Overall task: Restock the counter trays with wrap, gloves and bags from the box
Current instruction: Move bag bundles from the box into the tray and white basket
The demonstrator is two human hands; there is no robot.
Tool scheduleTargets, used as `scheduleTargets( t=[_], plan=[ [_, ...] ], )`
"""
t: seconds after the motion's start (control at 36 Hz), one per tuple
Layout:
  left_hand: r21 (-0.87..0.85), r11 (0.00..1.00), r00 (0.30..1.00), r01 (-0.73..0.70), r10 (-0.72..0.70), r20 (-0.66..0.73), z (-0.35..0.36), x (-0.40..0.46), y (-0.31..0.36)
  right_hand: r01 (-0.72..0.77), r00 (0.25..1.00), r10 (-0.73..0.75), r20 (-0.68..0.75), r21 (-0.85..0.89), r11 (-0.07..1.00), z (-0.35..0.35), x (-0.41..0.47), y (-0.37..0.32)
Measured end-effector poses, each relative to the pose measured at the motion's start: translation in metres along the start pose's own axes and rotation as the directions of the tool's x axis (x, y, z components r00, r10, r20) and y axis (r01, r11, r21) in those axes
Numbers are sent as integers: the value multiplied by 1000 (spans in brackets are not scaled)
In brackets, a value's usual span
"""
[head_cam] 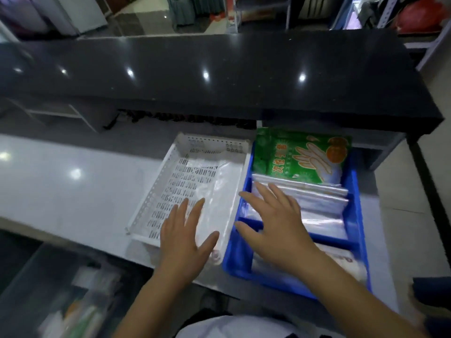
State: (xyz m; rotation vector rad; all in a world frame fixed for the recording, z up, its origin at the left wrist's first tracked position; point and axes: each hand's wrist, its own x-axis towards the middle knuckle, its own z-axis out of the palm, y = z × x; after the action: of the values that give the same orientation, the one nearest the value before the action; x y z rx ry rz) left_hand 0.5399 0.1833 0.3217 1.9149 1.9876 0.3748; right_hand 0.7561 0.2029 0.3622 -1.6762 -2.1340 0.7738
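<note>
Partly restocked, by the look of things. Blue tray [356,215] on the pale desk [73,191] already well filled: green glove pack [300,156] propped at the far end, clear bag packs [317,198] stacked in the middle compartment, another clear pack [341,262] in the near one. White perforated tray [156,191], touching the blue one on its left, nearly bare, only a clear plastic sheet or bag [219,191] lying along its right side. Still to fill, probably, with wrap and whatever else remained. Left hand [183,240] spread flat above the white tray's near edge, fingers [195,208] wide, holding nothing. Right hand [275,225] over the blue tray's middle divider, fingers wide too, also unladen; contact with the packs impossible to judge. Supply box cut off at lower left, blurred, contents unreadable. No wrap roll clearly made out anywhere.
</note>
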Motion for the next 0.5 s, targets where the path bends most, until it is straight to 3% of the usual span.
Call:
scheduleTargets(
  t=[0.22, 0.36, 0.5],
  plan=[
    [66, 920, 922, 386, -382, -67, -21, -96, -75, 262, 932, -257, 256, 17, 965, 63, 7, -75],
    [19, 839, 837, 544, -541, -81, -26, -150, -124, 411, 845, -402, 352, 52, 910, 98, -2, -129],
    [-51, 767, 762, 639, -641, -95, -35, -195, -186, 477, 774, -423, 471, 6, 879, 153, -14, -183]
  ],
)
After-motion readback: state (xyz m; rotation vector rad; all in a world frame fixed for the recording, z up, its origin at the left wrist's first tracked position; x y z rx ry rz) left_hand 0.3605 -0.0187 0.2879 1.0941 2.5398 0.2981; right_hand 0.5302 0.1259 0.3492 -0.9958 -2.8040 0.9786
